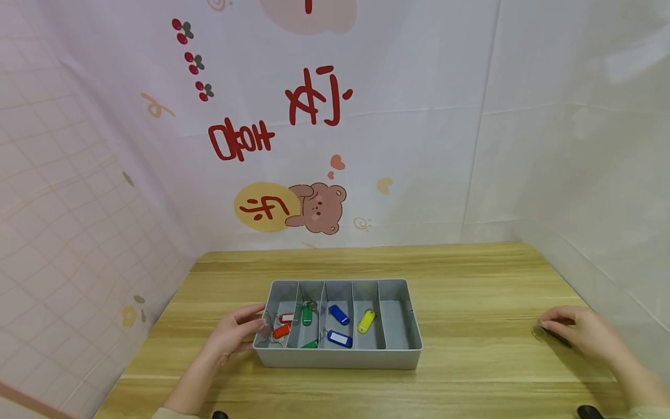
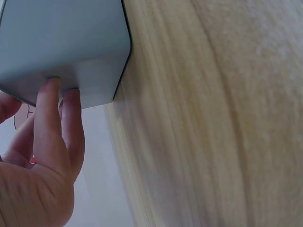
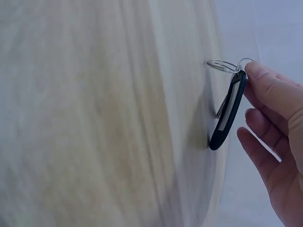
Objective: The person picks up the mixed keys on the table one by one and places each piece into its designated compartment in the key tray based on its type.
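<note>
A grey divided tray [image 1: 340, 358] stands on the wooden table, with its left end held by my left hand [image 1: 235, 331]. Fingers of that hand press the tray's outer wall [image 2: 94, 75] in the left wrist view, and the thumb is at its rim. Far to the right, my right hand [image 1: 586, 331] pinches a black key tag [image 3: 229, 113] by its metal ring, close over the table. From left to right, the compartments hold red key tags [image 1: 281, 331], green key tags [image 1: 306, 315], blue key tags [image 1: 339, 338] and a yellow key tag [image 1: 367, 321].
The wooden table [image 1: 471, 291] meets a printed white cloth [image 1: 408, 145] at the back and sides. Two dark objects, including a black one [image 1: 588, 412], show at the bottom edge of the head view.
</note>
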`<state>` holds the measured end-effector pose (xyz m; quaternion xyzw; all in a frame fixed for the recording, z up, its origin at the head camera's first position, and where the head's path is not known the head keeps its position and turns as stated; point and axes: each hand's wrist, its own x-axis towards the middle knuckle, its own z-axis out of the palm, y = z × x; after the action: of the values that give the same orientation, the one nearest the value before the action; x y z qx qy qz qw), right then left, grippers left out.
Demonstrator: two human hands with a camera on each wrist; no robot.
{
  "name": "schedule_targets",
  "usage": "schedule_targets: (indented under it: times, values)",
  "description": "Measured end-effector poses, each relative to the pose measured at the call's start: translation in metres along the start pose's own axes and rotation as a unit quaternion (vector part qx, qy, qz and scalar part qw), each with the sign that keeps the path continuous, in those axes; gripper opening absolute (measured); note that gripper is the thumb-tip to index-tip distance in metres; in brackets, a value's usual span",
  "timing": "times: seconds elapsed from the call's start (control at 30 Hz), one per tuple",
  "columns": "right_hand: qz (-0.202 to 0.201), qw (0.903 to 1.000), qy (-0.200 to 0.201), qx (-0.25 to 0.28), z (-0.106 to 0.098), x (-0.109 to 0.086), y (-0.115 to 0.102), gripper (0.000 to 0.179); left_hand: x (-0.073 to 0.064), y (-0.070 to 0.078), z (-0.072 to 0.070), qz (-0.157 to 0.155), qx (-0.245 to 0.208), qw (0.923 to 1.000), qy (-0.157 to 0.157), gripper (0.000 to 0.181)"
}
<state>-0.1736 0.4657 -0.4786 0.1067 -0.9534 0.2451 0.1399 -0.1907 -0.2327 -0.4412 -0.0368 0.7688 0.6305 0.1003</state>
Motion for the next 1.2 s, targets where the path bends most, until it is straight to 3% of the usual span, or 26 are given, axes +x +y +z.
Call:
schedule_targets:
  times: [0.1,0.3,0.8,1.2]
  values:
    - [0.02,0.9998,-0.006,0.001,-0.002,0.002,-0.005,0.001,0.0,0.001,0.0,0.003,0.0,1.0,-0.004,0.055]
    - [0.048,0.9987,-0.009,0.017,-0.002,0.003,-0.014,0.006,0.0,0.001,0.0,0.004,0.003,1.0,-0.001,0.055]
    - [0.026,0.9975,0.002,0.065,0.013,0.017,-0.04,0.004,-0.002,0.003,0.001,0.002,-0.012,0.9999,0.003,0.055]
    - [0.022,0.9978,0.01,0.061,0.027,0.03,-0.062,0.006,-0.003,0.002,0.0,0.009,-0.01,0.9999,-0.011,0.056]
